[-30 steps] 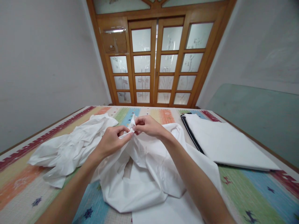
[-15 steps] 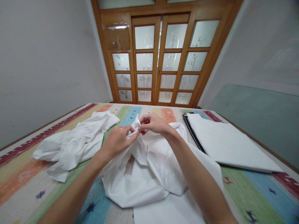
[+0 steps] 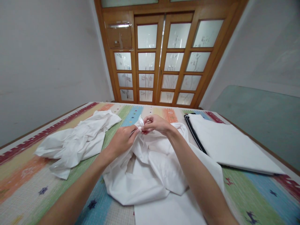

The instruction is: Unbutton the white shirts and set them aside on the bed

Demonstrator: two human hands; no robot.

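A rumpled white cloth garment (image 3: 140, 184) lies spread in loose folds in the middle of the table. Its far end is lifted and bunched between my hands. My left hand (image 3: 123, 139) pinches the bunched edge with thumb and fingers. Right beside it, my right hand (image 3: 157, 123) is closed on the same gathered fabric, its fingertips nearly meeting the left ones. What the fingertips work on within the folds is too small to make out. Under the garment's near side, a flat white piece (image 3: 168, 211) sticks out toward me.
A second crumpled white cloth (image 3: 79, 137) lies at the left. Folded white fabric with a black edge (image 3: 229, 143) lies at the right. Both are on the colourful striped tablecloth (image 3: 253, 200). A greenish panel (image 3: 257, 115) stands beyond the right edge, wooden glazed doors (image 3: 159, 59) at the back.
The fingers of my left hand have closed tighter around the bunched fabric, and the small loop of cloth by its thumb is gone. The view has shifted slightly.
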